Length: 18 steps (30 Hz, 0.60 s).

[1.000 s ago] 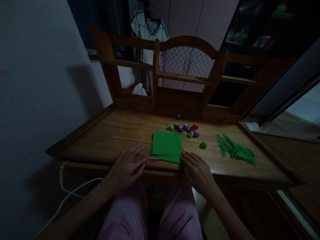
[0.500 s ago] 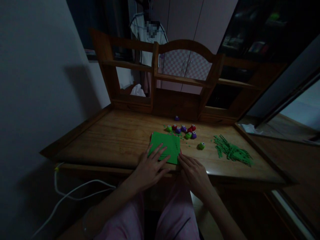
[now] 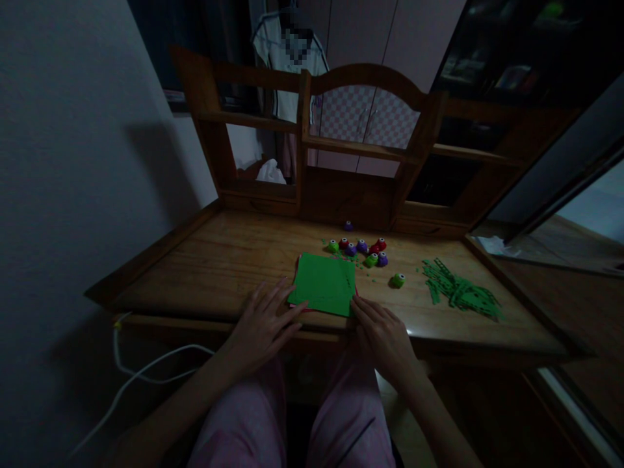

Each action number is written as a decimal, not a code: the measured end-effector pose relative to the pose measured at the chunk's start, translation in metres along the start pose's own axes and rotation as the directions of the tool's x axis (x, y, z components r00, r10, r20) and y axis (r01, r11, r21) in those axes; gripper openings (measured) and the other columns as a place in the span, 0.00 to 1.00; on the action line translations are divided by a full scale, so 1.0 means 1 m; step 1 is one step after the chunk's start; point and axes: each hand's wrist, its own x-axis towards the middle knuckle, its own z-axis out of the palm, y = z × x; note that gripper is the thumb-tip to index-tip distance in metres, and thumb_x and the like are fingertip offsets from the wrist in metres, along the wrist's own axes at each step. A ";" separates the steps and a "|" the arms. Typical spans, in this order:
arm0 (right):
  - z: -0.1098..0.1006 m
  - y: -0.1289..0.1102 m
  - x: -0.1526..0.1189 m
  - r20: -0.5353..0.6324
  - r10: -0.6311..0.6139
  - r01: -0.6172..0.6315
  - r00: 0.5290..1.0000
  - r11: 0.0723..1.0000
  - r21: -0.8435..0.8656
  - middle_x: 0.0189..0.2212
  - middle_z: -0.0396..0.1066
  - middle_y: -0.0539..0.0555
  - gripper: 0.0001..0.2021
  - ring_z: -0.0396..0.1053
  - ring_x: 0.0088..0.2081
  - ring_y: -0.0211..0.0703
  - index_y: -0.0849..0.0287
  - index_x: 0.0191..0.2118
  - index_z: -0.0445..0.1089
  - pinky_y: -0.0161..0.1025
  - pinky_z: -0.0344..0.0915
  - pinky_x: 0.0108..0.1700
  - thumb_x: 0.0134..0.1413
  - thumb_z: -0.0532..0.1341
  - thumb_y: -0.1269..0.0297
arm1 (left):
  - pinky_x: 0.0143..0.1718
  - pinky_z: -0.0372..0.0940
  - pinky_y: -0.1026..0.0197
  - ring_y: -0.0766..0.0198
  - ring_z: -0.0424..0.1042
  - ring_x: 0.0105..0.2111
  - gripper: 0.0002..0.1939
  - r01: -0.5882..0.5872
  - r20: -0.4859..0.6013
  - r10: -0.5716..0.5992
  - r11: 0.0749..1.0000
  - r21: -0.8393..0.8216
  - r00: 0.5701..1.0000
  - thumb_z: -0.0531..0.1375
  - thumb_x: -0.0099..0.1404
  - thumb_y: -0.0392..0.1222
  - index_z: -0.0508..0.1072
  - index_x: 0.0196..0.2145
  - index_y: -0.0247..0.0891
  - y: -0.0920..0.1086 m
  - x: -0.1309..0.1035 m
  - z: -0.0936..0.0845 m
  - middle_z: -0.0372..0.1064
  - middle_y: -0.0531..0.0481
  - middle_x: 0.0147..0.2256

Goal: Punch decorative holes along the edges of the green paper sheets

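Note:
A green sheet of paper or thin foam lies near the front edge of the wooden desk, with reddish edges of another sheet peeking out beneath it. My left hand is open with fingers spread, its fingertips at the sheet's left and lower-left edge. At the lower-right corner rests my right hand, fingers stretched out close together and touching the sheet's edge. Behind the sheet stand several small eye-topped craft punches, among them a green one and a purple one.
To the right lies a pile of green punched strips, and a lone green punch stands nearer. Tiny green bits are scattered around the punches. A wooden shelf rises along the desk's back. A white cable hangs at the left front.
My left hand has slid left off the middle of the green sheet to its left edge. My right hand stays at the lower-right corner. The view has shifted slightly.

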 end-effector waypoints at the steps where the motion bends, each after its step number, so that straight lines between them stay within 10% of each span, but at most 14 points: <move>1: 0.000 0.001 0.000 -0.003 0.002 -0.002 1.000 1.000 0.015 0.57 0.64 0.58 0.22 0.62 0.55 0.49 0.61 0.57 0.63 0.49 0.61 0.56 0.57 0.53 0.74 | 0.62 0.38 0.37 0.50 0.43 0.64 0.23 0.012 0.003 -0.012 1.000 0.008 1.000 0.53 0.68 0.47 0.60 0.60 0.53 -0.003 -0.004 0.000 0.48 0.47 0.64; 18: 0.016 -0.025 0.032 -0.112 -0.194 0.204 0.975 0.976 0.080 0.61 0.58 0.55 0.23 0.53 0.62 0.52 0.55 0.58 0.63 0.58 0.47 0.64 0.55 0.56 0.69 | 0.61 0.42 0.38 0.48 0.43 0.64 0.25 0.097 -0.047 -0.097 0.995 0.017 0.994 0.55 0.66 0.50 0.59 0.60 0.54 -0.003 -0.014 0.002 0.54 0.45 0.59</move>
